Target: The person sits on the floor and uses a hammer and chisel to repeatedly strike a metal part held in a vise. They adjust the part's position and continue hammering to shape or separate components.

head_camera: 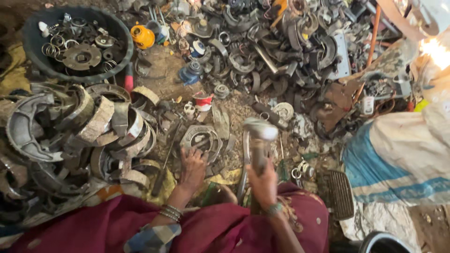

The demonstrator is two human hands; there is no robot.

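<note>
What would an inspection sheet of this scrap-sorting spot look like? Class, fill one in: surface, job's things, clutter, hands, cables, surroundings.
Surface: bare dirt ground, littered with rusty bits.
Job's things: a metal plate part under the left hand; a hammer, blurred, raised upright in the right hand.
Clutter: a heap of curved brake shoes at left; a scrap metal pile at top.
Hands: left rests on the part; right grips the hammer handle.
Cables: nothing seen.
Surroundings: black tub of rings and discs, yellow can, white and blue sack.
</note>
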